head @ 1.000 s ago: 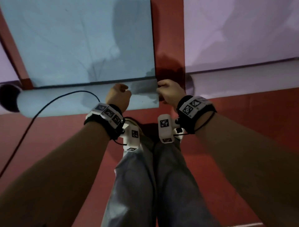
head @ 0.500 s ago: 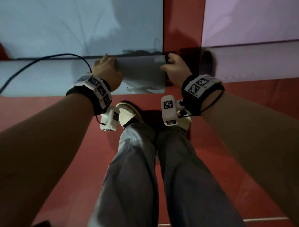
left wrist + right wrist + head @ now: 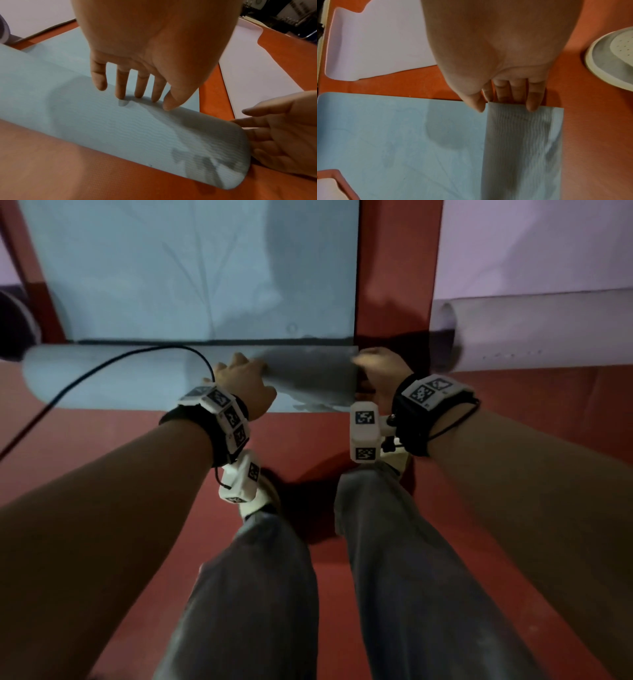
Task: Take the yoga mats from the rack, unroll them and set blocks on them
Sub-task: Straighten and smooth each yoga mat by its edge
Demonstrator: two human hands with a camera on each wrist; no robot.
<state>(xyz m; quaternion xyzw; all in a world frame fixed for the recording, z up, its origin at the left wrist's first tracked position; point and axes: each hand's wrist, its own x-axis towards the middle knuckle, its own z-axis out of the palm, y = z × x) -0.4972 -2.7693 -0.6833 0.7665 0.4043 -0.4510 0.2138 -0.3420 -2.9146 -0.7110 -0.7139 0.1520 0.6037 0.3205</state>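
Left hand [image 3: 245, 381] presses blue mat [image 3: 191, 278] roll; right hand [image 3: 380, 371] at roll's end edge.

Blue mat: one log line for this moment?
blue mat part rolled | left hand fingertips on roll | right hand at roll's end | no blocks

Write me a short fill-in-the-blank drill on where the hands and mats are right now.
1. The left hand presses the rolled end of the ____ mat.
2. The right hand touches that roll at its ____ end.
3. The mats lie on a ____ floor.
4. To the right lies a ____ mat, also part rolled.

Missing words: blue; right; red; purple
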